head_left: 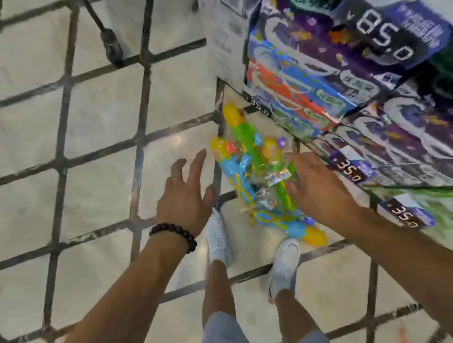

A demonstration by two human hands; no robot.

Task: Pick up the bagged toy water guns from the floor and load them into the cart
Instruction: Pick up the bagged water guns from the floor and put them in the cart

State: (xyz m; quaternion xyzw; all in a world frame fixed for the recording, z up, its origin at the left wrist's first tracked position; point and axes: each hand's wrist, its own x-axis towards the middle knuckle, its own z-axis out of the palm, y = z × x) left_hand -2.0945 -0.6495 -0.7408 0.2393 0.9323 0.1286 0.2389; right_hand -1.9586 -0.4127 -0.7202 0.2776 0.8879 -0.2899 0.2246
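Clear-plastic bagged water guns (261,174) on glossy tiles (35,136) | hands spread above

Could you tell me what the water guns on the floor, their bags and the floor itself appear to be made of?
The water guns look like glossy moulded plastic, in bright yellow, green and blue. Their bags seem to be thin clear film, which crinkles and catches glints. The floor looks like polished stone or ceramic tile with dark joints; its sheen reflects light, though blur leaves the exact material open.

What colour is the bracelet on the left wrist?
Black beads; the bracelet shows clearly in the head view, just behind the open left hand.
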